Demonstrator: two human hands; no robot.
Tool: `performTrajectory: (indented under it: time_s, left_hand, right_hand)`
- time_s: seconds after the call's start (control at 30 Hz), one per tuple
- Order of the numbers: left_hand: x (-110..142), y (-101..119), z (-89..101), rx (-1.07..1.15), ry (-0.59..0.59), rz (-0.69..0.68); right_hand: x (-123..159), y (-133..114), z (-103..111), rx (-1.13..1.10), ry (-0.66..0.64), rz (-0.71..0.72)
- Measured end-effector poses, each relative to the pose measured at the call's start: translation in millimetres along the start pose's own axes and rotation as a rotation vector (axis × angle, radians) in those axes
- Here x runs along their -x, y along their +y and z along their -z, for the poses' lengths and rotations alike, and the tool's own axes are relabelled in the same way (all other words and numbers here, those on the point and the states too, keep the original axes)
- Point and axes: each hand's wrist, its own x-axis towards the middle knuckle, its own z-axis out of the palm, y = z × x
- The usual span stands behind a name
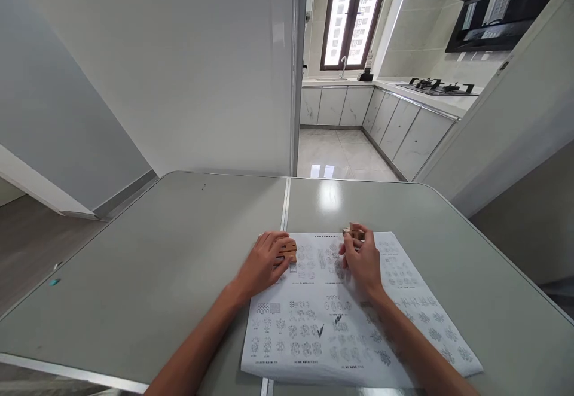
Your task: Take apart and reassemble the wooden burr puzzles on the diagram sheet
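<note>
My left hand rests at the sheet's upper left edge, its fingers curled over several small wooden blocks lying side by side. At the sheet's top edge, my right hand has thumb and fingers closed around a small wooden block piece. My fingers partly cover that piece, so its full shape is hidden. Beneath both hands lies a large white paper sheet, printed with rows of small line diagrams and short captions.
A grey-green table with a metal edge carries the sheet, and a seam runs down its middle. A small teal bit sits near the left edge. Beyond the table are a white partition and a kitchen counter with a gas stove.
</note>
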Motion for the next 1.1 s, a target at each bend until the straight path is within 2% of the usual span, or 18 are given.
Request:
performTrajectory:
  time_s: [0.13,0.27,0.5,0.63,0.73,0.83,0.97,1.1]
  left_hand:
    - [-0.5,1.3,0.8,-0.005,-0.013,-0.006]
    - [-1.5,3.3,1.8,0.005,-0.012,-0.013]
    - [-2.6,5.6,3.0,0.013,0.001,-0.033]
    - [-3.2,6.9,2.3,0.079,0.019,-0.029]
    - [-3.4,10.7,0.4,0.233,0.042,0.059]
    - [-4.2,16.0,-1.5,0.538,0.021,0.205]
    - [-6.2,21.3,-0.7,0.979,-0.137,0.286]
    - [-8.8,25.3,2.2,1.112,-0.299,0.234]
  right_hand:
    - [-6.1,6.1,0.4,-0.097,0.065,-0.090]
    - [-11.5,10.8,0.6,-0.194,0.079,-0.143]
    - [-9.6,5.3,-0.3,-0.216,0.084,-0.128]
    - [-1.5,-9.4,-1.3,-0.236,-0.011,-0.083]
    - [10.7,-18.5,-5.5,-0.285,-0.150,0.000]
    - [30.2,-20.2,-13.4,-0.217,-0.275,0.165]
    - [56.5,-15.9,-24.2,-0.020,-0.405,0.482]
    - [64.8,-15.1,-27.2,0.027,-0.524,0.700]
